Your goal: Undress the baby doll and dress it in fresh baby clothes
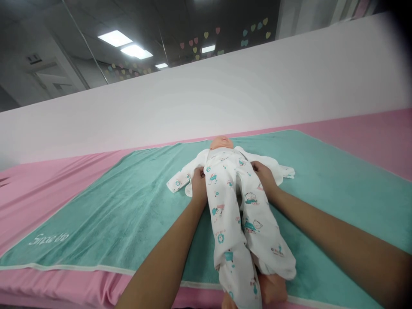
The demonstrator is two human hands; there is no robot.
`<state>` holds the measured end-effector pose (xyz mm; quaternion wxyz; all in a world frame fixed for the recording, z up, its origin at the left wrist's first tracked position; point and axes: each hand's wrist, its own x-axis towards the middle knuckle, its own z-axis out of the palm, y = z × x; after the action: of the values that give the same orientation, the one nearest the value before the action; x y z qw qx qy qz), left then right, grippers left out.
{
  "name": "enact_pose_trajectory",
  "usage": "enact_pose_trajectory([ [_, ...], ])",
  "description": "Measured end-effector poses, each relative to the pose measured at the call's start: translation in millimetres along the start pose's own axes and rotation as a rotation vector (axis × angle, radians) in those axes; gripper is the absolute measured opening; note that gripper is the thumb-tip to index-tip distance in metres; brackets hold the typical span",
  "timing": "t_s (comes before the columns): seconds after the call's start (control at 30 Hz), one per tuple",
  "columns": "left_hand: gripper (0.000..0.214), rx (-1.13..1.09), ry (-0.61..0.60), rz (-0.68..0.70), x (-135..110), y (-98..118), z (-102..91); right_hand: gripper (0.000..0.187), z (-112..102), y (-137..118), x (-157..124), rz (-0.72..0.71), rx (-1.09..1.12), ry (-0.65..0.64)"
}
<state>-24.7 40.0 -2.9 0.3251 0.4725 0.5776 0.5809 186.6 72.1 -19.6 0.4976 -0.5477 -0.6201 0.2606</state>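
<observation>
A baby doll (pixel 222 142) lies on its back, head away from me and feet towards me. It wears a white shirt (pixel 185 174) with sleeves spread to both sides, and printed white trousers (pixel 227 210) pulled high over the trunk. My left hand (pixel 199 186) is closed at the left side of the trousers, fingers curled at the cloth. On the opposite side my right hand (pixel 265 179) grips the trousers' edge, its fingertips partly hidden. One bare foot (pixel 273 288) of the doll sticks out of a trouser leg.
Beneath the doll a green towel (pixel 128 223) is spread over a pink sheet (pixel 61 180). A low white wall (pixel 180 107) runs behind the bed, with a dark mirror or window (pixel 180 21) above it, dotted with heart stickers.
</observation>
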Motion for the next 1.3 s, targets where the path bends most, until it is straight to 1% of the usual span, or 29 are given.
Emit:
enact_pose_trajectory([
  [0.1, 0.019, 0.092, 0.08, 0.037, 0, 1, -0.8, 0.023, -1, -4, 0, 0.008, 0.05, 0.05],
  [0.2, 0.016, 0.156, 0.14, 0.055, 2, 3, -3.0, 0.027, -3, -10, -3, -0.052, 0.065, 0.097],
  [0.27, 0.014, 0.184, 0.151, 0.086, 3, 6, -4.5, 0.027, -3, -13, -5, -0.107, 0.055, 0.103],
  [0.33, 0.013, 0.17, 0.124, 0.097, 4, 10, -5.4, 0.027, -4, -15, -6, -0.16, 0.052, 0.088],
  [0.4, 0.014, 0.13, 0.077, 0.078, 4, 12, -5.6, 0.027, -4, -15, -7, -0.193, 0.051, 0.075],
  [0.5, 0.018, 0.064, 0.026, 0.04, 2, 14, -5.1, 0.028, -4, -14, -7, -0.199, 0.036, 0.065],
  [0.6, 0.024, 0.034, 0.004, 0.041, 2, 13, -4.9, 0.029, -5, -13, -6, -0.198, 0.02, 0.048],
  [0.8, 0.028, 0.049, 0.003, 0.086, 2, 9, -5.0, 0.031, -3, -10, -6, -0.171, 0.025, 0.042],
  [0.9, 0.03, 0.086, -0.032, 0.134, 1, 8, -4.9, 0.032, -2, -7, -5, -0.171, 0.017, 0.035],
  [1.03, 0.034, 0.159, -0.096, 0.184, -3, 9, -3.5, 0.034, -1, -3, -5, -0.223, -0.054, 0.022],
  [1.13, 0.042, 0.162, -0.123, 0.139, -9, 11, -1.4, 0.037, 1, -2, -6, -0.263, -0.106, 0.005],
  [1.23, 0.051, 0.134, -0.162, 0.075, -15, 12, 1.5, 0.039, 2, -2, -7, -0.27, -0.124, -0.02],
  [1.3, 0.054, 0.119, -0.197, 0.079, -17, 12, 3.6, 0.04, 3, -2, -7, -0.259, -0.123, -0.03],
])
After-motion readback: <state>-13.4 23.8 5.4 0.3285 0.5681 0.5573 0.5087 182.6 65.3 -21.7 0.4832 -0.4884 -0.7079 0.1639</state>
